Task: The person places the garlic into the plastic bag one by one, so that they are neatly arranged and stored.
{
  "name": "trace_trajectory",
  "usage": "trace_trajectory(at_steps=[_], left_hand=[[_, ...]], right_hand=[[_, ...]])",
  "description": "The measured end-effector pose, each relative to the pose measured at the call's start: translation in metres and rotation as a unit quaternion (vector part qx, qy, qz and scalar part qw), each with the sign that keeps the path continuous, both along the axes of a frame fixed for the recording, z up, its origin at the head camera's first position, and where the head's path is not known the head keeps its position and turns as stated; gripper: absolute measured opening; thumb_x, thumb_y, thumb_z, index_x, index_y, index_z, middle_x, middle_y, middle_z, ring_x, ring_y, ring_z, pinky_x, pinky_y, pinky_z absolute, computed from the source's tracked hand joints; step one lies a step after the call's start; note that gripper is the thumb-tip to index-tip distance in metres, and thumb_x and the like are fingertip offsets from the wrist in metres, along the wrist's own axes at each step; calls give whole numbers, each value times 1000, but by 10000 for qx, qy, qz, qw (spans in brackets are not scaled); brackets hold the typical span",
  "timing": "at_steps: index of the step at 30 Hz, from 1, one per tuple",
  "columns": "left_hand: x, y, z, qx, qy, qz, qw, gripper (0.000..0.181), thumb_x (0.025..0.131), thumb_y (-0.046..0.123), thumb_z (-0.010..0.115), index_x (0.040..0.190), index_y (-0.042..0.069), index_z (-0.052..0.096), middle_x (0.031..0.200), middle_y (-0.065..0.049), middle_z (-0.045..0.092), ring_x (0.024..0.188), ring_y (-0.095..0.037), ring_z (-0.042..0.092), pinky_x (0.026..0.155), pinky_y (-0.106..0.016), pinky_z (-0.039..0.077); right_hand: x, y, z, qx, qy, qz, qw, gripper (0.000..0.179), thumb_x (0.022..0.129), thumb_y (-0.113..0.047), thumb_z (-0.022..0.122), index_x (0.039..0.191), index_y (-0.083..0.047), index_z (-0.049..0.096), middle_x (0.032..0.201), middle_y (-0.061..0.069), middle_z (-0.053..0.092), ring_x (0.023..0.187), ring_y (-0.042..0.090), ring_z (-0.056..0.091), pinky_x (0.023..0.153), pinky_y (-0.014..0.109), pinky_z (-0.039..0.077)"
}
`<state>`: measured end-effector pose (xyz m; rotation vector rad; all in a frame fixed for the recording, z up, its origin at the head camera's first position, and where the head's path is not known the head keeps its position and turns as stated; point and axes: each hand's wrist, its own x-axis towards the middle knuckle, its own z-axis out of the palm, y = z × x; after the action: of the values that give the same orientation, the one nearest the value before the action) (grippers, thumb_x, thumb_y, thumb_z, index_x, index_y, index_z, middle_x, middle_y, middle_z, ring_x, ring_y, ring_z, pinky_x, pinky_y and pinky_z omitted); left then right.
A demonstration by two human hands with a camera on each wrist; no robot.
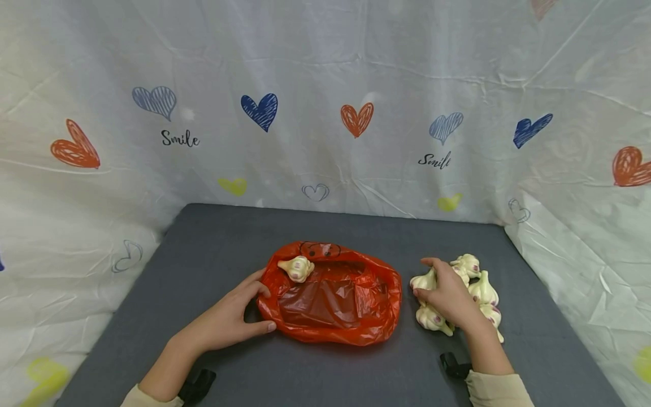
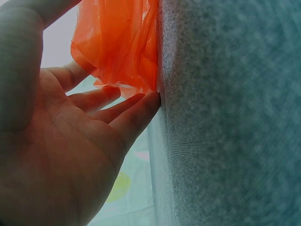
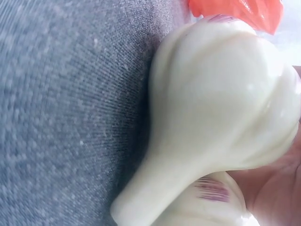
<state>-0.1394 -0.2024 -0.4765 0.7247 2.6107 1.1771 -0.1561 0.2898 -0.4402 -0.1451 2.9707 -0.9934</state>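
Note:
A red plastic bag [image 1: 351, 336] stands on the grey table with its mouth spread wide, facing up. One garlic bulb [image 1: 296, 269] shows at the back left of the mouth, its stem overlapping the rim. At the bag's left side my left hand [image 1: 229, 316] has its fingers extended; in the left wrist view the fingertips [image 2: 136, 113] touch the bag's wall, low by the table. To the right of the bag, my right hand [image 1: 450, 297] reaches over a cluster of garlic bulbs. Its thumb and index finger pinch a pale bulb [image 1: 422, 280] at the cluster's left.
More bulbs [image 1: 484, 291] lie right of my right hand, and another bulb [image 1: 431, 318] lies in front of it. A white sheet [image 1: 325, 158] printed with hearts hangs behind and beside the table [image 1: 325, 373]. Dark wrist cameras [image 1: 198, 387] sit on both wrists.

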Motion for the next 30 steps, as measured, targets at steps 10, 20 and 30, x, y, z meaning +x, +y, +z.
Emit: trace_trajectory(at_steps=[10, 20, 30], left_hand=[[0, 0, -2, 43, 25, -35, 10000, 50, 93, 65, 82, 121, 29, 60, 179, -12, 23, 162, -43, 28, 118, -68, 37], [-1, 0, -3, -19, 42, -25, 10000, 50, 92, 66, 81, 121, 30, 60, 179, -11, 23, 162, -42, 28, 118, -68, 38], [-1, 1, -1, -7, 23, -30, 10000, 51, 92, 65, 82, 121, 29, 60, 179, -13, 22, 162, -42, 27, 119, -67, 38]], right_hand=[[0, -1, 1, 19, 65, 8, 10000, 72, 95, -15, 84, 155, 5, 49, 154, 34, 51, 143, 55, 47, 112, 69, 42], [-1, 2, 2, -80, 129, -35, 9999, 72, 96, -16, 85, 155, 4, 49, 154, 34, 52, 141, 54, 50, 110, 68, 44], [1, 2, 5, -121, 305, -53, 9994, 71, 95, -17, 86, 154, 4, 51, 150, 34, 55, 135, 51, 56, 107, 67, 47]])
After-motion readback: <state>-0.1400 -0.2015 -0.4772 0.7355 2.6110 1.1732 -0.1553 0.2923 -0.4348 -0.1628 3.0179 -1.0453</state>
